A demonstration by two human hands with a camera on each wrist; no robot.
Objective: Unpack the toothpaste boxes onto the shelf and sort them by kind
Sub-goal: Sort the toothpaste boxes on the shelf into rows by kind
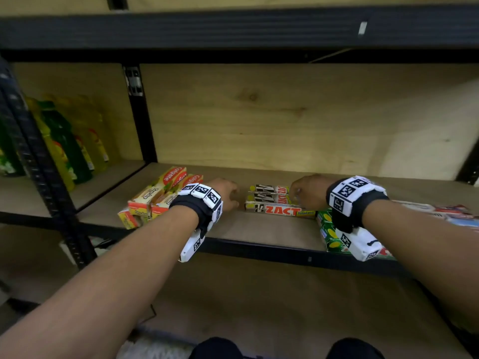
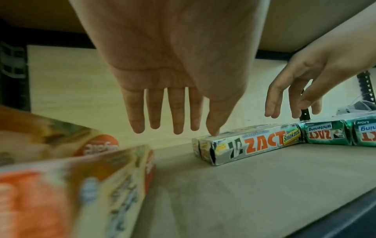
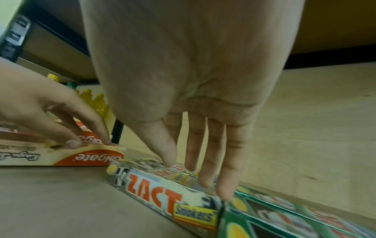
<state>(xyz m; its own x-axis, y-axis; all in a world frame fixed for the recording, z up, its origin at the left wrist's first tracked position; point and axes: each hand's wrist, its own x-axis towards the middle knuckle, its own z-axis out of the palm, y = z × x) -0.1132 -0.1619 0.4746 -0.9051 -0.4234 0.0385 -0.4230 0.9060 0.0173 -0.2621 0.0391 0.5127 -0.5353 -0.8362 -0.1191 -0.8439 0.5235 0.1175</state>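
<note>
From the head view, both hands reach onto the wooden shelf [image 1: 259, 229]. The left hand [image 1: 224, 194] sits between the Colgate boxes [image 1: 160, 193], which lie toward the shelf's left end, and the grey ZACT Smokers boxes [image 1: 274, 203] lying side by side mid-shelf. The right hand [image 1: 308, 191] is over the right end of those grey boxes. Green ZACT boxes [image 1: 328, 234] lie at the front edge beneath the right wrist, and more boxes [image 1: 451, 213] sit toward the right end, too blurred to name. Yellow and green bottles [image 1: 64, 143] stand in the neighbouring bay on the left.

From the left wrist, the left hand [image 2: 167, 67] is relaxed with straight fingers, grasping nothing; its thumb tip touches the top of the nearest grey ZACT Smokers box [image 2: 254, 145] at its left end. The right hand [image 2: 301, 90] hangs above the row's far end, fingers loose.

From the right wrist, the right hand [image 3: 193, 96] is released, its straight fingertips [image 3: 224, 191] resting on top of the ZACT Smokers boxes [image 3: 162, 191] where they meet the green boxes [image 3: 284, 214]. The left hand [image 3: 50, 116] has its fingertips at the Colgate boxes [image 3: 81, 156]; whether they touch cannot be told.
</note>
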